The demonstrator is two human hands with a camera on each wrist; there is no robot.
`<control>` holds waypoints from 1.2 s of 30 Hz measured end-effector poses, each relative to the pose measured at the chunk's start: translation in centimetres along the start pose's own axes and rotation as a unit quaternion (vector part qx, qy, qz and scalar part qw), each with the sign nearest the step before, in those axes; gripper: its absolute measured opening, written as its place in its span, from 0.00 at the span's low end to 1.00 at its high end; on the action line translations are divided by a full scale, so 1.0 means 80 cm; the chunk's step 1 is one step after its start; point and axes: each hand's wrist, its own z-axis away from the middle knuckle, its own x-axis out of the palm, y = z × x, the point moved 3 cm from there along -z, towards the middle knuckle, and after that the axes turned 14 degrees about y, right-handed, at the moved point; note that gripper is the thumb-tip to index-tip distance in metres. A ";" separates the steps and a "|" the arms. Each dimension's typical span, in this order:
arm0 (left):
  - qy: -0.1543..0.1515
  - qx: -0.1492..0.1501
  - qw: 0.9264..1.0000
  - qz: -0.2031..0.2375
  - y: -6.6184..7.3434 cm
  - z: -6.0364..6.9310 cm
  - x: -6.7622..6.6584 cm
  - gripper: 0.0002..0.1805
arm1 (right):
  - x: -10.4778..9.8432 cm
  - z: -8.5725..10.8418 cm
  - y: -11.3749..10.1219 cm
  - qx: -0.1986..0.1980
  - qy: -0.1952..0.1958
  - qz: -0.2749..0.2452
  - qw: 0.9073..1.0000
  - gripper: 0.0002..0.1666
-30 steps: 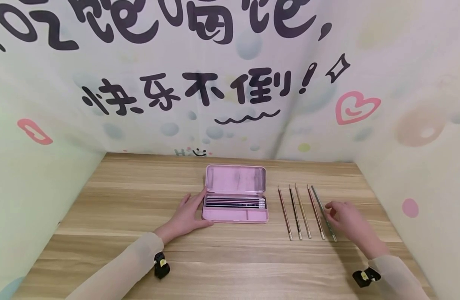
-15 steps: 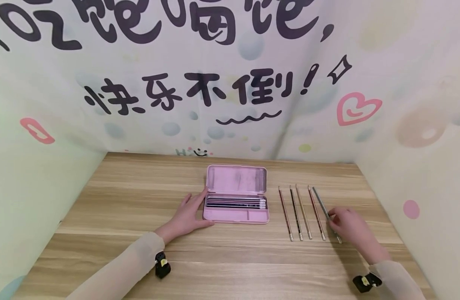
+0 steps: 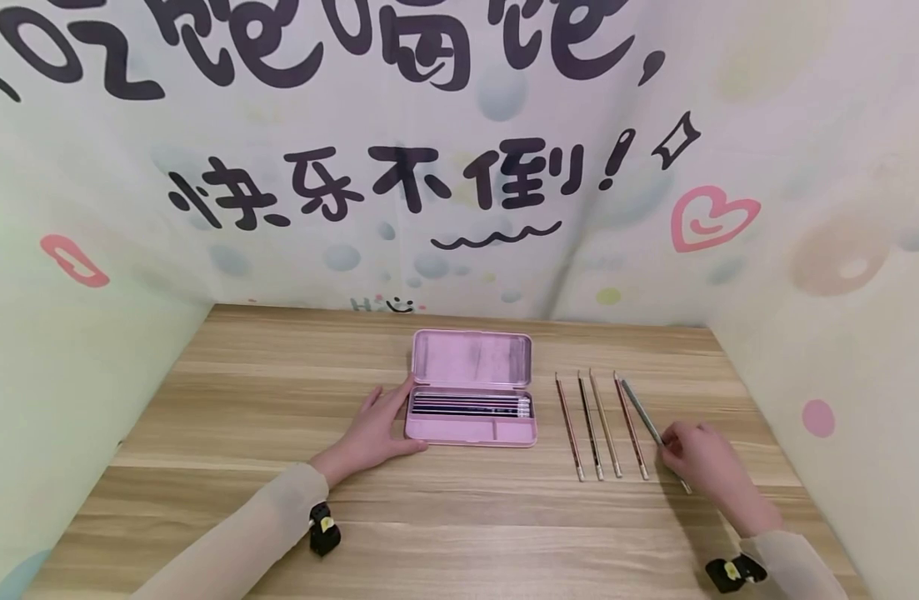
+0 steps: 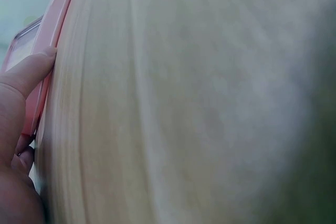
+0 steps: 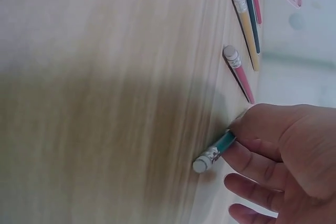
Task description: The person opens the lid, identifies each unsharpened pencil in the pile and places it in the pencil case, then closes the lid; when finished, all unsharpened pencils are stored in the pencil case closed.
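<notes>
In the head view my left hand [image 3: 365, 442] touches the left end of a pink pencil case [image 3: 447, 430], thumb at its front edge and index finger extended by the hinge. The left wrist view shows the thumb [image 4: 34, 71] against the case's edge. The case lies with its lid raised; several dark striped pencils [image 3: 466, 406] fill its back compartment. My right hand [image 3: 706, 458] pinches a dark green pencil [image 3: 642, 410] between thumb and index finger, near its eraser end. That eraser end [image 5: 207, 160] shows past the fingers in the right wrist view.
Left of the green pencil lie several other pencils: a red one [image 3: 631, 425], a yellow one [image 3: 606, 425], a black one [image 3: 590, 425] and a brownish-red one [image 3: 569, 425]. The wooden table [image 3: 444, 533] meets a printed wall cloth [image 3: 317, 267] at its back.
My right hand has moved slightly right and towards me, taking hold of the green pencil. The pencil's eraser end has swung right, so it slants more. My left hand and the case stay put.
</notes>
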 end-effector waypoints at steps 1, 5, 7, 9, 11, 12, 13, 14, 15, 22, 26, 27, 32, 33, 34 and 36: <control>0.001 0.002 1.000 0.000 0.000 0.000 0.000 0.63 | 0.000 0.001 0.000 0.000 0.001 0.001 1.000 0.05; 0.005 0.002 1.000 0.004 0.000 0.000 0.001 0.63 | -0.004 0.004 -0.002 0.005 0.004 0.003 1.000 0.05; 0.005 0.002 1.000 0.005 0.000 0.000 0.001 0.63 | -0.007 0.004 -0.005 0.009 0.005 0.000 1.000 0.05; 0.005 0.001 1.000 0.004 0.000 0.000 0.001 0.62 | -0.010 0.004 -0.012 0.008 0.004 -0.003 1.000 0.06; 0.005 0.002 1.000 0.002 0.000 0.000 0.001 0.62 | -0.013 0.003 -0.019 0.003 0.006 -0.007 1.000 0.06; 0.004 0.002 1.000 0.002 0.000 0.001 0.000 0.62 | -0.014 0.002 -0.022 0.000 0.007 -0.008 1.000 0.06; 0.004 0.001 1.000 0.002 0.000 0.001 0.000 0.62 | -0.015 0.002 -0.026 -0.004 0.008 -0.009 1.000 0.05; 0.004 0.002 1.000 0.002 0.000 0.001 0.000 0.62 | -0.015 0.001 -0.030 -0.009 0.008 -0.011 1.000 0.05; 0.004 0.002 1.000 0.004 0.000 0.001 -0.001 0.62 | -0.015 0.000 -0.033 -0.013 0.009 -0.012 1.000 0.05; 0.008 0.004 1.000 0.012 0.000 0.001 -0.001 0.62 | -0.013 -0.007 -0.058 -0.053 0.023 -0.009 0.998 0.06; 0.010 0.006 1.000 0.011 0.000 0.001 0.000 0.62 | -0.011 -0.014 -0.071 -0.079 0.033 -0.003 0.996 0.07; 0.010 0.006 1.000 0.011 0.000 0.001 0.001 0.62 | -0.011 -0.016 -0.075 -0.087 0.036 -0.003 0.996 0.07; 0.008 0.002 1.000 0.013 0.000 0.000 0.000 0.62 | -0.009 -0.030 -0.099 -0.106 0.029 -0.016 0.994 0.08; 0.007 0.001 1.000 0.012 0.000 0.000 -0.001 0.61 | -0.009 -0.033 -0.106 -0.106 0.024 -0.020 0.994 0.08; 0.006 0.000 1.000 0.013 0.000 0.001 -0.001 0.61 | -0.008 -0.036 -0.112 -0.110 0.020 -0.025 0.993 0.08; 0.007 0.001 1.000 0.011 0.000 0.001 -0.001 0.62 | -0.006 -0.041 -0.125 -0.119 0.015 -0.036 0.992 0.08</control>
